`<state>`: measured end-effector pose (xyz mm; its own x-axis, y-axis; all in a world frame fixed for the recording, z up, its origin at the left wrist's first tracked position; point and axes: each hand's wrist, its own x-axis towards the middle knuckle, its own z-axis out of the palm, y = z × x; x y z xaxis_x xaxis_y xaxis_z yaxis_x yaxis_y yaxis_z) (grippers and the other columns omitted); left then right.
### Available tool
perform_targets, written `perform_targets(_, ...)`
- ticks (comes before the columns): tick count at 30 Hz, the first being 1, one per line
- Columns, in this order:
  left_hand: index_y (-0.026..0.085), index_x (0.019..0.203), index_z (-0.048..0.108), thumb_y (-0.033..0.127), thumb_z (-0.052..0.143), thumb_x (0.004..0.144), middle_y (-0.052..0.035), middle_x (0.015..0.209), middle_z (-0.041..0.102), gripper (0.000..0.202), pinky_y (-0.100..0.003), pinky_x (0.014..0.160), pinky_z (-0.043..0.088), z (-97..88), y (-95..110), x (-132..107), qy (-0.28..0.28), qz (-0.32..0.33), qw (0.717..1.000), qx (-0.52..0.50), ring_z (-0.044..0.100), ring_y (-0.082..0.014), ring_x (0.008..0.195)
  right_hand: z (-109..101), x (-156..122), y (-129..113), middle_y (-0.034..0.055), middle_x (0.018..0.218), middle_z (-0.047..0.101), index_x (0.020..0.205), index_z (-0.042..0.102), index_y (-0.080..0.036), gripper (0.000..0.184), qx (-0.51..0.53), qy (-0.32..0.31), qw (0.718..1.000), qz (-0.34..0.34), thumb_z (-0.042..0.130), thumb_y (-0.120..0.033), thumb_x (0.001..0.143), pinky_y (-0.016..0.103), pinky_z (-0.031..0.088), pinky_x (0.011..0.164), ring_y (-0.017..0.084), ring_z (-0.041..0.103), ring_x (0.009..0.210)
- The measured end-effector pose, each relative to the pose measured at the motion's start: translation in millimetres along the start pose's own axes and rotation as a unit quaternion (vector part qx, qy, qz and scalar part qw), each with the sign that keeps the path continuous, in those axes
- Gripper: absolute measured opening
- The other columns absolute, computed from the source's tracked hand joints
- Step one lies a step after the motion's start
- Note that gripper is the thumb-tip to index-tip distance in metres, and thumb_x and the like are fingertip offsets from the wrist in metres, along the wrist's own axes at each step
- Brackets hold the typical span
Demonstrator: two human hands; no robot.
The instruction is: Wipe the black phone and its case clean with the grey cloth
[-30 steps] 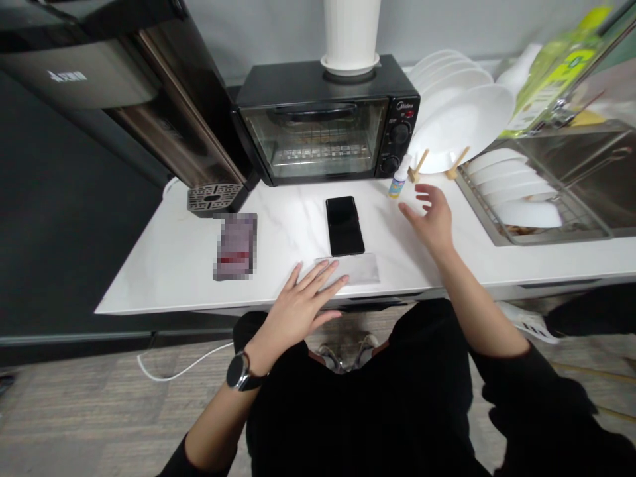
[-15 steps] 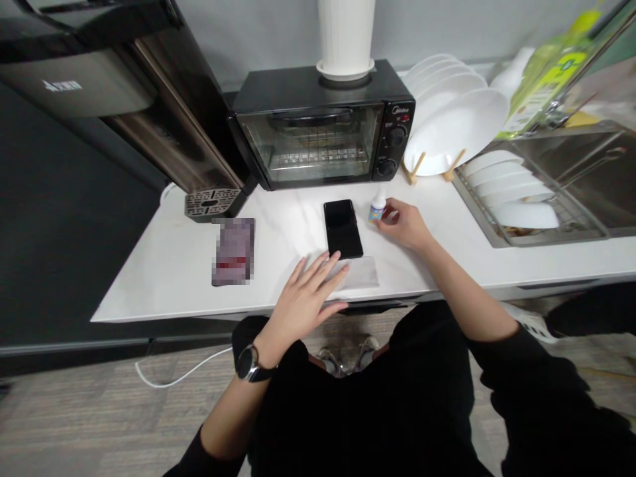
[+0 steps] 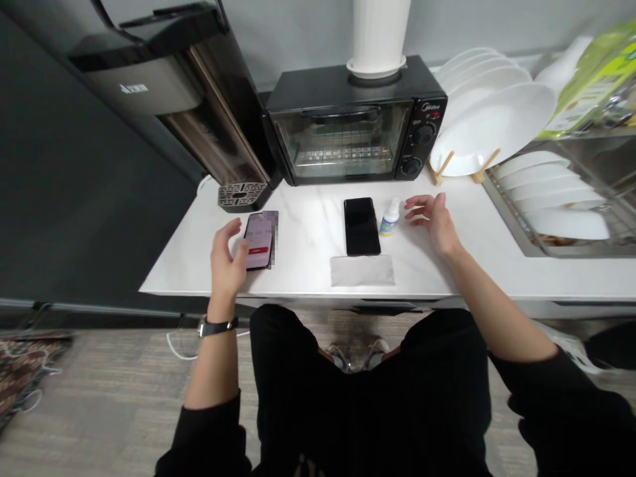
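Note:
My left hand (image 3: 229, 260) is at the left edge of a phone with a lit screen (image 3: 258, 248), fingers apart and thumb beside or over its edge; I cannot tell if it touches. My right hand (image 3: 434, 222) hovers over the counter with loosely spread fingers and nothing in them. Just left of it stands a small white spray bottle (image 3: 389, 218) with a coloured label. Beside the bottle lies a black phone (image 3: 362, 226), screen dark. A folded grey cloth (image 3: 362, 271) lies flat below this phone, near the counter's front edge.
A black toaster oven (image 3: 342, 142) stands at the back with a white pot (image 3: 380, 36) on top. To its left is a water dispenser (image 3: 218, 119). White plates (image 3: 491, 126) lean in a rack at right, beside a sink with stacked bowls (image 3: 566, 222).
My left hand has moved left from the cloth to the lit phone. My right hand has let go of the spray bottle and drawn back to the right. The view has shifted left.

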<state>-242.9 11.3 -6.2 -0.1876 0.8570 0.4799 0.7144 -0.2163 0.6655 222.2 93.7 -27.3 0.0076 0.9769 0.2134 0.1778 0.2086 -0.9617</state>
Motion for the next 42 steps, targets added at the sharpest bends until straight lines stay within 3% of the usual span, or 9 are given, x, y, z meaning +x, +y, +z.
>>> perform_targets(3, 0.021, 0.149, 0.052, 0.038, 0.059, 0.096, -0.0166, 0.158, 0.052, 0.056, -0.057, 0.125, 0.04, -5.2, -36.0, 10.9, -0.056, -0.124, 0.988, -0.074, 0.05, -0.0346, 0.148, 2.7, 0.5, -1.3, 0.0097, 0.109, 0.074, 0.097, 0.07, -0.026, 0.078, 0.006, 0.01, 1.0, 0.01, 0.025, -0.091, 0.095, 0.037, 0.06, 0.077, 0.024, 0.072, 0.095)
perform_targets(5, 0.023, 0.154, 0.045, 0.031, 0.061, 0.092, -0.0162, 0.161, 0.048, 0.065, -0.058, 0.125, 0.041, -2.2, -45.6, 12.3, -0.08, -0.139, 0.983, -0.089, 0.044, -0.0352, 0.153, 4.5, 0.0, -2.9, 0.0099, 0.107, 0.074, 0.094, 0.07, -0.026, 0.079, 0.006, 0.015, 1.0, 0.007, 0.025, -0.09, 0.095, 0.037, 0.06, 0.076, 0.024, 0.072, 0.094)
perform_targets(10, 0.024, 0.163, 0.034, 0.022, 0.069, 0.079, -0.0144, 0.168, 0.038, 0.091, -0.062, 0.129, 0.031, 3.5, -47.2, 12.4, -0.11, -0.087, 0.987, -0.072, 0.038, -0.038, 0.155, 5.8, -1.0, -5.2, 0.0106, 0.109, 0.075, 0.092, 0.07, -0.025, 0.081, -0.003, 0.03, 0.999, 0.011, 0.025, -0.093, 0.093, 0.038, 0.06, 0.075, 0.024, 0.072, 0.092)
perform_targets(16, 0.027, 0.164, 0.036, 0.021, 0.068, 0.078, -0.0122, 0.169, 0.038, 0.093, -0.061, 0.131, 0.031, 3.6, -49.9, 14.9, -0.103, -0.079, 0.989, -0.07, 0.041, -0.038, 0.154, 4.7, 4.6, -0.8, 0.0088, 0.094, 0.072, 0.085, 0.067, -0.026, 0.08, -0.01, 0.075, 0.997, -0.006, 0.021, -0.09, 0.095, 0.037, 0.058, 0.076, 0.023, 0.07, 0.087)
perform_targets(19, 0.028, 0.165, 0.038, 0.021, 0.068, 0.078, -0.0106, 0.168, 0.041, 0.092, -0.06, 0.131, 0.031, 4.0, -49.4, 14.8, -0.098, -0.077, 0.99, -0.063, 0.043, -0.0371, 0.153, 1.7, 11.9, 5.5, 0.0047, 0.074, 0.06, 0.072, 0.058, -0.026, 0.07, -0.062, 0.158, 0.985, -0.031, 0.03, -0.085, 0.097, 0.037, 0.054, 0.075, 0.022, 0.062, 0.077)
perform_targets(23, 0.029, 0.166, 0.038, 0.023, 0.068, 0.08, -0.01, 0.169, 0.041, 0.091, -0.059, 0.131, 0.031, 3.6, -48.6, 14.2, -0.099, -0.074, 0.991, -0.057, 0.043, -0.0364, 0.153, -1.6, 18.1, 13.3, -0.0045, 0.057, 0.028, 0.057, 0.029, -0.029, 0.062, -0.109, 0.231, 0.967, -0.016, 0.062, -0.069, 0.092, 0.034, 0.036, 0.057, 0.015, 0.033, 0.056)
perform_targets(25, 0.029, 0.167, 0.036, 0.023, 0.068, 0.081, -0.0102, 0.17, 0.039, 0.092, -0.06, 0.131, 0.031, 3.3, -48.6, 14.0, -0.103, -0.072, 0.99, -0.057, 0.043, -0.0367, 0.153, -1.2, 18.1, 14.6, -0.0058, 0.055, 0.02, 0.056, 0.022, -0.03, 0.065, -0.107, 0.231, 0.967, -0.001, 0.065, -0.064, 0.091, 0.034, 0.026, 0.052, 0.013, 0.023, 0.053)
perform_targets(29, 0.029, 0.168, 0.035, 0.023, 0.069, 0.082, -0.0096, 0.171, 0.039, 0.093, -0.058, 0.132, 0.03, 2.4, -49.5, 13.7, -0.107, -0.067, 0.99, -0.059, 0.041, -0.0362, 0.154, 1.6, 16.2, 12.3, -0.0053, 0.052, 0.022, 0.054, 0.023, -0.03, 0.066, -0.093, 0.216, 0.972, 0.0, 0.064, -0.065, 0.091, 0.033, 0.016, 0.052, 0.012, 0.021, 0.052)
perform_targets(42, 0.04, 0.169, 0.032, 0.026, 0.063, 0.091, -0.0018, 0.169, 0.043, 0.085, -0.053, 0.135, 0.028, 1.3, -77.7, 16.0, -0.118, 0.014, 0.993, 0.009, 0.041, -0.0329, 0.157, 5.3, 16.5, 1.2, -0.0064, 0.056, 0.02, 0.057, 0.023, -0.027, 0.066, -0.12, 0.181, 0.976, -0.018, 0.06, -0.07, 0.092, 0.033, 0.018, 0.057, 0.011, 0.02, 0.056)
